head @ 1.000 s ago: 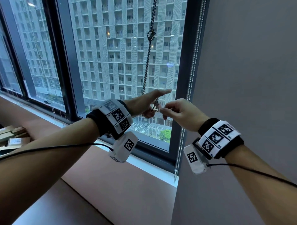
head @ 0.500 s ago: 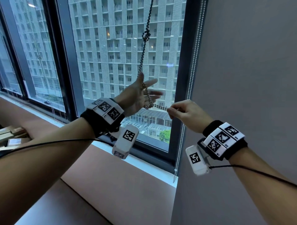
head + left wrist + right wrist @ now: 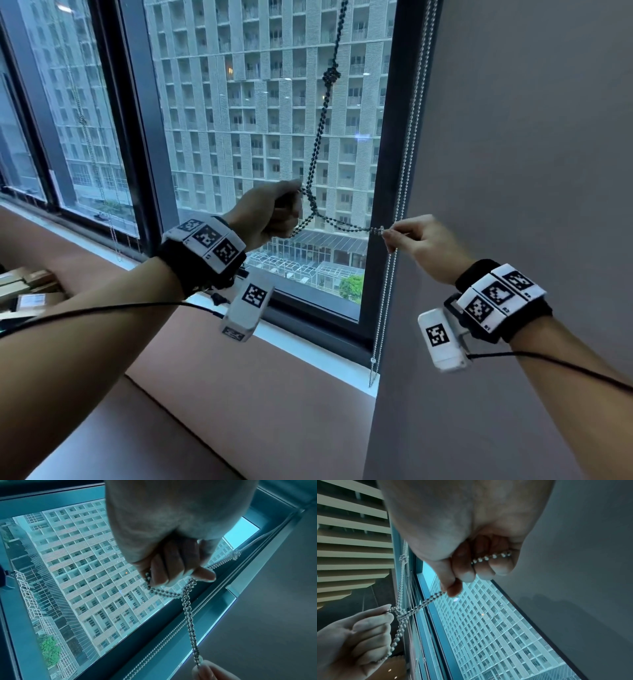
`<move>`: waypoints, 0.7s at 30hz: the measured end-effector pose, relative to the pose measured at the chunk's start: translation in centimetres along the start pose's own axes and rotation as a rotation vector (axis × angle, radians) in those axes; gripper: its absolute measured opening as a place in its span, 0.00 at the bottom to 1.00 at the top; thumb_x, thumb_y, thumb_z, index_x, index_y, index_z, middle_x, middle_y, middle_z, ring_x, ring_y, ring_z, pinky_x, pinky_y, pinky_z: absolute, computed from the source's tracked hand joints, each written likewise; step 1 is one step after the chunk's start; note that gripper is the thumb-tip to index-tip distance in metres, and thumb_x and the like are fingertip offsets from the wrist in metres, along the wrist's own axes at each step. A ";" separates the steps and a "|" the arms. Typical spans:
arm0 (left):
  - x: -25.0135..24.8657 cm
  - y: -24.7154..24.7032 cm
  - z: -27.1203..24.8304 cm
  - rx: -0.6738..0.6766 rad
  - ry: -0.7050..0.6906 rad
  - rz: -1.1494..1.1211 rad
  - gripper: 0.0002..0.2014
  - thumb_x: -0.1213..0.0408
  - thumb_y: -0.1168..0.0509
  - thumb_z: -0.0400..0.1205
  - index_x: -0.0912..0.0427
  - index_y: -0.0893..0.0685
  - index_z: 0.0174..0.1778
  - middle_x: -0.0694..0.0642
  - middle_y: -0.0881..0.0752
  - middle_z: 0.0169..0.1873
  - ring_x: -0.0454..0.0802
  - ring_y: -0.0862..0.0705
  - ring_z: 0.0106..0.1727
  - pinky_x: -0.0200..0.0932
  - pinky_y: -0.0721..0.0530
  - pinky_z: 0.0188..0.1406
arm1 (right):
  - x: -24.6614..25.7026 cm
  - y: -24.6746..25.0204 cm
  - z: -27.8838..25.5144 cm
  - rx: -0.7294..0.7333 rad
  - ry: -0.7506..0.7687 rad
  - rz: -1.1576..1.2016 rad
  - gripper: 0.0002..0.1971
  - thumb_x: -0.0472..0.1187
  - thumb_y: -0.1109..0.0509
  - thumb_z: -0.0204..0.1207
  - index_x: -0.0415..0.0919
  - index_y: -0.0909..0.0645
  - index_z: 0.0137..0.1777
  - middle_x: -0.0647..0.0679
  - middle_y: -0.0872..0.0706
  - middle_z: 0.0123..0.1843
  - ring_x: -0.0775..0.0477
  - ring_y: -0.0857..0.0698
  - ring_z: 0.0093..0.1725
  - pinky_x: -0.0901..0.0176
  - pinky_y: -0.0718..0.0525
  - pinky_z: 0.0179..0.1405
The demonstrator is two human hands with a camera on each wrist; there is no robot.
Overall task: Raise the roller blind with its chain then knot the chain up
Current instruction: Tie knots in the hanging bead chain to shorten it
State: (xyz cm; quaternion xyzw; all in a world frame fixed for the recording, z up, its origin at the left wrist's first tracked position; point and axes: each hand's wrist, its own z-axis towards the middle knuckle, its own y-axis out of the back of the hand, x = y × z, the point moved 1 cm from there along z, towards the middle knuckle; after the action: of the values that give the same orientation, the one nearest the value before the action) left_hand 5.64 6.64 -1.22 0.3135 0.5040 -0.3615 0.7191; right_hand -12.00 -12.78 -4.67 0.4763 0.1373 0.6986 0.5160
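Note:
A doubled bead chain [image 3: 320,132] hangs in front of the window glass, with a knot [image 3: 331,77] tied high up in it. My left hand [image 3: 274,214] grips the chain in curled fingers [image 3: 173,566], and the strands cross beside its fingertips [image 3: 373,616]. From there the chain's end [image 3: 346,226] runs sideways to my right hand [image 3: 416,240], which pinches it between thumb and fingertip [image 3: 453,589]. More beads [image 3: 491,557] lie across the right hand's curled fingers. The roller blind itself is out of view.
A second, paler bead chain [image 3: 407,164] hangs straight down along the dark window frame [image 3: 385,171], just behind my right hand. A grey wall [image 3: 531,154] fills the right side. The sill [image 3: 308,346] runs below, and cardboard boxes [image 3: 27,291] lie at far left.
The left hand has gone from an open palm with the chain draped over it to a fist round the chain. The right hand has drawn the chain's end rightwards, stretching it level.

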 end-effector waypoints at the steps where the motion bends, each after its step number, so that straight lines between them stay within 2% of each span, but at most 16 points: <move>1: 0.0 0.0 0.0 -0.008 -0.008 0.020 0.23 0.59 0.45 0.86 0.56 0.26 0.21 0.50 0.36 0.16 0.47 0.39 0.18 0.45 0.45 0.26 | -0.3 0.2 0.0 -0.009 -0.006 0.018 0.19 0.50 0.35 0.82 0.46 0.18 0.29 0.53 0.22 0.22 0.52 0.29 0.25 0.53 0.30 0.29; 3: -0.1 0.2 0.2 -0.061 -0.013 0.021 0.22 0.61 0.43 0.85 0.55 0.29 0.22 0.48 0.37 0.15 0.46 0.40 0.18 0.41 0.40 0.23 | -0.9 0.4 0.1 -0.026 -0.023 0.044 0.19 0.55 0.36 0.79 0.45 0.17 0.32 0.36 0.17 0.30 0.38 0.25 0.30 0.41 0.24 0.34; 4: 0.0 0.3 0.4 -0.099 -0.011 0.001 0.21 0.61 0.42 0.84 0.54 0.30 0.22 0.47 0.37 0.15 0.46 0.40 0.18 0.40 0.40 0.22 | -0.9 0.6 0.1 -0.031 -0.030 0.052 0.19 0.57 0.36 0.78 0.45 0.16 0.34 0.31 0.17 0.33 0.38 0.25 0.32 0.38 0.23 0.37; 5: 0.0 0.3 0.5 -0.132 -0.009 -0.016 0.20 0.61 0.41 0.84 0.54 0.30 0.23 0.47 0.37 0.16 0.45 0.40 0.19 0.40 0.40 0.22 | -0.9 0.7 0.1 -0.034 -0.027 0.059 0.19 0.57 0.36 0.78 0.46 0.16 0.34 0.30 0.18 0.34 0.40 0.26 0.32 0.38 0.24 0.37; 7: 0.0 0.2 0.7 -0.171 0.011 -0.017 0.16 0.59 0.41 0.84 0.54 0.29 0.29 0.50 0.31 0.23 0.44 0.39 0.19 0.38 0.39 0.20 | -0.6 1.1 0.2 -0.035 -0.020 0.074 0.18 0.55 0.35 0.79 0.46 0.17 0.33 0.35 0.21 0.30 0.43 0.28 0.31 0.45 0.28 0.35; 9: 0.0 -0.2 0.8 -0.183 0.062 0.031 0.11 0.53 0.39 0.83 0.56 0.24 0.41 0.53 0.19 0.36 0.41 0.37 0.19 0.34 0.36 0.17 | -0.4 1.2 0.3 -0.028 -0.023 0.074 0.18 0.55 0.36 0.79 0.47 0.16 0.32 0.40 0.23 0.29 0.43 0.30 0.30 0.49 0.31 0.34; 11: -0.3 -0.5 0.9 -0.154 0.102 0.107 0.21 0.44 0.38 0.80 0.60 0.22 0.56 0.56 0.12 0.50 0.39 0.36 0.18 0.33 0.35 0.17 | -0.4 1.2 0.3 -0.023 -0.027 0.066 0.17 0.56 0.35 0.78 0.49 0.16 0.32 0.39 0.21 0.29 0.44 0.29 0.30 0.49 0.30 0.34; 12: -0.5 -0.6 1.0 -0.137 0.100 0.142 0.26 0.41 0.37 0.78 0.62 0.22 0.60 0.57 0.11 0.52 0.38 0.36 0.17 0.33 0.35 0.17 | -0.4 1.1 0.3 -0.023 -0.030 0.056 0.17 0.56 0.35 0.78 0.49 0.15 0.33 0.36 0.19 0.30 0.43 0.27 0.30 0.48 0.28 0.35; 14: -0.9 -0.7 1.1 -0.114 0.078 0.201 0.28 0.43 0.35 0.77 0.65 0.21 0.60 0.59 0.10 0.48 0.38 0.35 0.16 0.34 0.34 0.16 | -0.5 0.9 0.1 -0.022 -0.043 0.047 0.16 0.56 0.35 0.79 0.48 0.14 0.35 0.32 0.14 0.35 0.41 0.24 0.33 0.45 0.24 0.38; 16: -1.1 -0.8 1.3 -0.136 0.051 0.250 0.21 0.49 0.33 0.78 0.64 0.19 0.56 0.57 0.11 0.38 0.39 0.33 0.17 0.34 0.34 0.15 | -0.6 0.6 -0.1 -0.005 -0.039 0.069 0.16 0.55 0.34 0.78 0.47 0.14 0.36 0.31 0.13 0.38 0.33 0.20 0.34 0.37 0.20 0.42; 18: -1.3 -1.0 1.4 -0.175 0.016 0.272 0.15 0.56 0.37 0.82 0.63 0.17 0.56 0.55 0.14 0.31 0.42 0.33 0.18 0.34 0.35 0.13 | -0.6 0.1 -0.3 0.010 -0.044 0.083 0.17 0.57 0.34 0.77 0.46 0.14 0.36 0.30 0.13 0.38 0.26 0.18 0.38 0.31 0.19 0.46; 21: -1.9 -1.2 1.7 -0.192 0.008 0.266 0.16 0.62 0.46 0.86 0.61 0.14 0.57 0.55 0.14 0.28 0.45 0.34 0.21 0.35 0.38 0.14 | -0.8 -0.3 -0.6 0.019 -0.038 0.069 0.17 0.55 0.34 0.79 0.45 0.14 0.35 0.30 0.14 0.37 0.31 0.20 0.34 0.37 0.22 0.39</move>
State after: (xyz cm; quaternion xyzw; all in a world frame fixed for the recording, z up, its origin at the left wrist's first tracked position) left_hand 5.04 5.04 0.98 0.3088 0.4932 -0.2118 0.7852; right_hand -12.26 -13.13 -5.57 0.4987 0.1176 0.7057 0.4894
